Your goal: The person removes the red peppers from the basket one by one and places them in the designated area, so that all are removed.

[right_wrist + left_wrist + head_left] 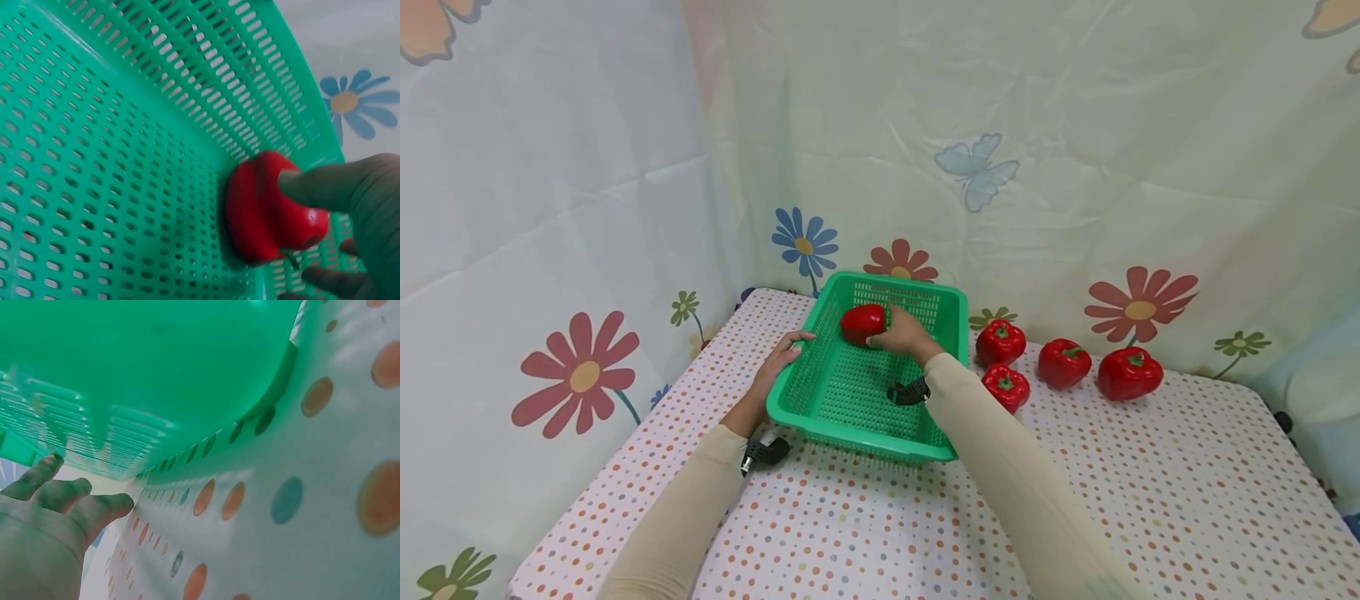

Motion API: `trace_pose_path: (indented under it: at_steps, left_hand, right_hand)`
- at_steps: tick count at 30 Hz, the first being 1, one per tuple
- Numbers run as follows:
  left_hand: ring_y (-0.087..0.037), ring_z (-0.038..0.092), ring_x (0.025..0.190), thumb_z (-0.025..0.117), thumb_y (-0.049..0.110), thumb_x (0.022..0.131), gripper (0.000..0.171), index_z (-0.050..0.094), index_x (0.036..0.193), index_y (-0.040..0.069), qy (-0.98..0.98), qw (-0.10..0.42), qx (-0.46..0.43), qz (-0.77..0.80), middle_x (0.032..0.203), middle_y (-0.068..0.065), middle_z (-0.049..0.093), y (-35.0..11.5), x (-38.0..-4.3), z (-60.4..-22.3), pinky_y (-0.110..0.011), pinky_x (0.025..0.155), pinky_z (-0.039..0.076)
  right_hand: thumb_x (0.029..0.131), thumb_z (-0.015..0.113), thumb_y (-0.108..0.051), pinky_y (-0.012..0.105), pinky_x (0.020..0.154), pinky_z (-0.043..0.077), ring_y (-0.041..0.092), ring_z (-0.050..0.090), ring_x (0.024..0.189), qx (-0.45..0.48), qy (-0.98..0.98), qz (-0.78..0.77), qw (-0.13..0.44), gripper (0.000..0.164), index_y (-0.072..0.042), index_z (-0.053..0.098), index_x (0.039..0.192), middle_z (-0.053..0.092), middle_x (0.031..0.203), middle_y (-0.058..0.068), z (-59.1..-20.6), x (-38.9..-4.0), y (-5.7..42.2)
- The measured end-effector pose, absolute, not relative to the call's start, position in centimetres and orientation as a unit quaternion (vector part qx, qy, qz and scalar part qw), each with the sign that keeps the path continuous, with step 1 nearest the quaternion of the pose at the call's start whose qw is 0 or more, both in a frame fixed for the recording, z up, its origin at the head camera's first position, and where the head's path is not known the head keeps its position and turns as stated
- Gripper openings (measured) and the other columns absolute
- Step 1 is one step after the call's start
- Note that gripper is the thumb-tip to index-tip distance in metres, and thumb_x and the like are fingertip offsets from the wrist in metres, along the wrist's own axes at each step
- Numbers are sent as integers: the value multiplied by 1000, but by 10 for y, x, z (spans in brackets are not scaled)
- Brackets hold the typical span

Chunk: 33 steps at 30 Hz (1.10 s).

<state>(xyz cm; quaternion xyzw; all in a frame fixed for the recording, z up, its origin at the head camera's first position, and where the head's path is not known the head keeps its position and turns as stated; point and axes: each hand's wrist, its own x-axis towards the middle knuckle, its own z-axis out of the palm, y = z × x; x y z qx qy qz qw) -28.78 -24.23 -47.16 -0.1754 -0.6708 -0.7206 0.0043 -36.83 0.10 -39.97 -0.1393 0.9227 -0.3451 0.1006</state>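
In the head view a green plastic basket with slotted walls stands on the dotted cloth. Inside, toward its far left corner, lies a red bell pepper. My right hand reaches into the basket and holds the pepper at its stem end. The right wrist view shows the thumb on the pepper's side, with the other fingers near the green stem. My left hand is at the basket's left rim. Its fingers extend loosely along the outer wall in the left wrist view.
To the right of the basket, several more red bell peppers rest on the dotted tablecloth. Two of them, a back one and a front one, are close to the basket. A flowered curtain hangs behind the table.
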Motion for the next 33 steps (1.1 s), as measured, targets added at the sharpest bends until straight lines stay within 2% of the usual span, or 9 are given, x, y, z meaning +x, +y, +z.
trace_pose_path:
  at_steps: [8,15,21,28,33]
  left_hand:
    - [-35,38,126,32,24,105,27,46,129,21,-669,-5,-157,-726,153,-20,26,-238,-287,-472,-41,98,38]
    - [-38,36,129,30,22,105,33,41,134,9,-674,7,-166,-720,152,-22,27,-240,-290,-473,-42,99,37]
    - [-37,38,127,33,25,104,28,46,129,18,-669,0,-163,-725,153,-22,27,-242,-291,-472,-39,97,39]
    - [-39,36,131,31,23,106,36,39,136,4,-667,4,-176,-724,153,-24,26,-242,-293,-471,-39,100,38]
    - [-40,34,132,32,23,106,32,42,133,10,-664,0,-171,-728,154,-24,25,-242,-291,-472,-44,102,36]
  right_hand:
    - [90,71,-20,50,111,38,38,35,142,-107,888,-434,107,87,-7,17,157,35,155,22,-411,-386,5]
    - [89,72,-17,50,111,38,39,35,142,-89,863,-480,127,88,-9,18,157,34,155,23,-417,-393,1]
    - [89,73,-23,51,112,36,38,35,141,-121,872,-452,147,91,-6,15,157,33,156,20,-423,-398,-5]
    - [89,72,-21,52,113,35,37,32,143,-135,872,-449,141,92,-6,13,158,31,158,18,-423,-397,-7]
    - [90,71,-17,49,112,37,37,36,141,-138,873,-451,124,90,-7,12,158,35,154,20,-422,-395,-9]
